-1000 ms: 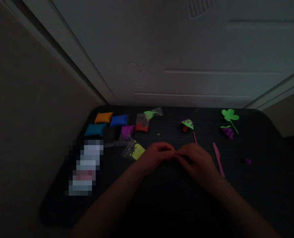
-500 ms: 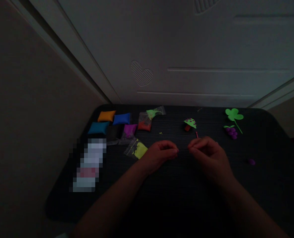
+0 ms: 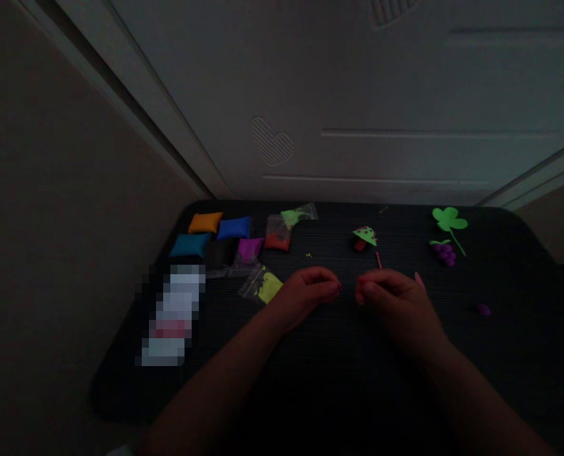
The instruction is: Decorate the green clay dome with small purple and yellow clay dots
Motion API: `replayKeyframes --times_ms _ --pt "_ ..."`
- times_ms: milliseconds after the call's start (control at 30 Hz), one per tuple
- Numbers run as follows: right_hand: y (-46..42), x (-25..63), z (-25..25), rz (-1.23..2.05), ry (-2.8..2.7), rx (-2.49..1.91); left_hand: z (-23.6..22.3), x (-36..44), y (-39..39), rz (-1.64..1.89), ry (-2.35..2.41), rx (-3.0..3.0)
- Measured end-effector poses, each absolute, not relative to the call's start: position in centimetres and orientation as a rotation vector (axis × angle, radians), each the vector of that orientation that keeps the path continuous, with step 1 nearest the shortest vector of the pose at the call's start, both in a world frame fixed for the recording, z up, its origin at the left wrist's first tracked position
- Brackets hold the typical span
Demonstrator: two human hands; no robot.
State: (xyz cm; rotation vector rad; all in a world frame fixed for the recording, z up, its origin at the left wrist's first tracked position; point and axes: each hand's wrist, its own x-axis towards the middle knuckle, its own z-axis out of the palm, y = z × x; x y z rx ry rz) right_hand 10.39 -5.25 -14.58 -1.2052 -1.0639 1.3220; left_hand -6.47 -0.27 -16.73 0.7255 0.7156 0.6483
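Observation:
Over the middle of the dark table, my left hand (image 3: 310, 293) is closed in a pinch. A tiny purple bit of clay (image 3: 341, 287) shows at its fingertips. A short gap away, my right hand (image 3: 396, 301) has thumb and fingers pressed together; whatever they hold, if anything, is too small or hidden to make out. Just beyond it lie a thin pink stick tool (image 3: 378, 260) and a clay mushroom (image 3: 365, 237) with a green, purple-dotted cap and red stem. A pink piece (image 3: 419, 279) pokes out behind the right hand. To the right lies a purple clay lump (image 3: 483, 310).
Clay packets, among them orange (image 3: 205, 222), blue (image 3: 234, 228), teal (image 3: 190, 245) and an opened yellow bag (image 3: 269, 287), cover the table's left. At the back right lie a green clover (image 3: 449, 219) and purple grapes (image 3: 444, 254). A white panelled door (image 3: 381, 88) stands behind.
My right hand has shifted slightly left and down, its fingertips curling, so the pink piece behind it shows more. The purple bit at my left fingertips is plainer. The rest is almost the same.

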Motion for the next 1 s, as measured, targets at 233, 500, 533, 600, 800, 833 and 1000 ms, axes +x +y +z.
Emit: replayKeyframes --times_ms 233,500,533,600,800,833,1000 --pt "-4.8 10.4 -15.1 1.276 -1.018 -1.098 -16.6 -6.4 -0.3 0.659 0.72 0.739" --pt "-5.0 10.8 -15.3 1.252 -1.048 -1.19 -16.3 -6.3 -0.4 0.67 0.763 0.749" --pt "-5.0 10.9 -15.4 1.239 -1.049 -1.212 -16.3 -6.3 -0.4 0.674 0.771 0.759" --pt "-4.9 11.0 -15.6 1.209 -1.056 -1.246 -16.4 -6.3 -0.3 0.69 0.796 0.791" --pt "-4.6 11.0 -15.9 1.116 -1.146 -1.278 -16.5 -6.9 0.1 0.802 0.895 0.923" --pt "-4.6 11.0 -15.9 1.094 -1.176 -1.292 -16.5 -7.0 0.2 0.813 0.9 0.929" --pt "-4.7 11.1 -15.1 0.9 -1.367 -1.424 -16.6 -6.8 0.1 0.803 0.908 0.928"
